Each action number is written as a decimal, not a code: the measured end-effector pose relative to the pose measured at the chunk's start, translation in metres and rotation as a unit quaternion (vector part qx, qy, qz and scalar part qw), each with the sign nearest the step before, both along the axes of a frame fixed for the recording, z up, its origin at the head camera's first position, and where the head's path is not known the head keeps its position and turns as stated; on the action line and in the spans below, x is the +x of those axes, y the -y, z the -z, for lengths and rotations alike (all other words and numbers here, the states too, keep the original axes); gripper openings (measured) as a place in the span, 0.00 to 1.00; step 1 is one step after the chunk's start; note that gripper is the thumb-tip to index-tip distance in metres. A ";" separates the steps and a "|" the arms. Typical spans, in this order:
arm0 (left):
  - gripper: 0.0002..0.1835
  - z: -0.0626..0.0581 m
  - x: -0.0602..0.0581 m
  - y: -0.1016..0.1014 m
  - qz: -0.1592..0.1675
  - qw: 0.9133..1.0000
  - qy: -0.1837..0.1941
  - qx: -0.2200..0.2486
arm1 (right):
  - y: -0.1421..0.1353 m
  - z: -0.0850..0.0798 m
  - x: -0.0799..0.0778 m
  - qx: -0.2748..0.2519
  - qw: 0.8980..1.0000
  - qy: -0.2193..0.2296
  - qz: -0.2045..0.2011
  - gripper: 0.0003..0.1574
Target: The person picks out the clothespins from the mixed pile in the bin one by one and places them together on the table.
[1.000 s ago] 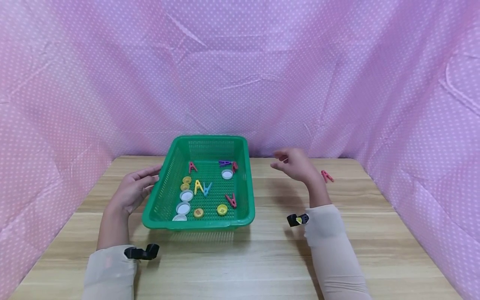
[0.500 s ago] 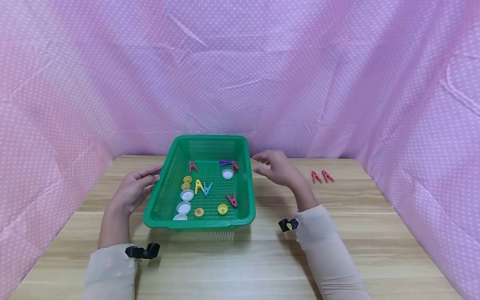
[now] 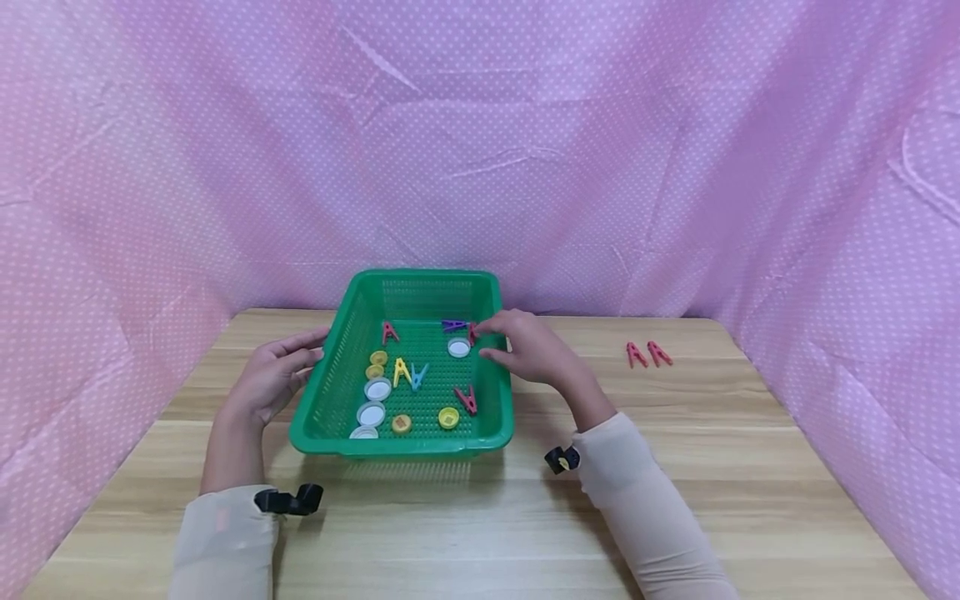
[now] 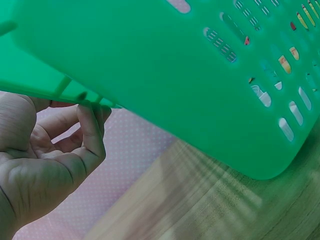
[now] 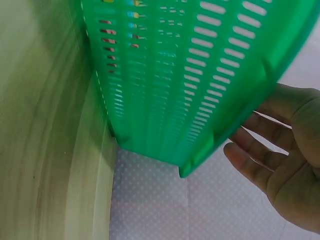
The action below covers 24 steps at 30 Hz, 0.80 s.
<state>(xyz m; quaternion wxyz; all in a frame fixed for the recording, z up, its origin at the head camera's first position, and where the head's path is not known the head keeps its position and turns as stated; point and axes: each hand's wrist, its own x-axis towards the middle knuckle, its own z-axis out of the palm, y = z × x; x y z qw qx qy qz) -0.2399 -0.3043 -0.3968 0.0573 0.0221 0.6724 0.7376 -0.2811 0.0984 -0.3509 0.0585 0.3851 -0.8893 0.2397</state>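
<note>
A green plastic basket (image 3: 408,447) stands on the wooden table. My left hand (image 3: 272,379) holds its left rim; in the left wrist view its bent fingers meet the underside of the rim. My right hand (image 3: 531,350) reaches over the right rim, fingers relaxed and apart, with fingertips close to a red clothespin (image 3: 472,335) inside. Beside that clothespin lie a purple clothespin (image 3: 453,326) and a white lid (image 3: 459,348). In the right wrist view, the basket's wall hides the tips of some fingers.
Inside the basket are also a yellow clothespin (image 3: 402,372), a blue clothespin (image 3: 418,377), other red clothespins (image 3: 467,400), yellow caps (image 3: 448,417) and several white lids (image 3: 371,414). Two red clothespins (image 3: 648,354) lie on the table at right. Behind hangs a pink dotted cloth (image 3: 480,150).
My right hand has moved left from the table's right side to above the basket's right rim, uncovering a second red clothespin on the table. My left hand stays at the left rim.
</note>
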 end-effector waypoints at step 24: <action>0.27 0.001 0.001 0.001 -0.007 1.000 0.007 0.016 | 0.053 -0.009 -0.017 0.280 0.952 0.067 -0.104 0.28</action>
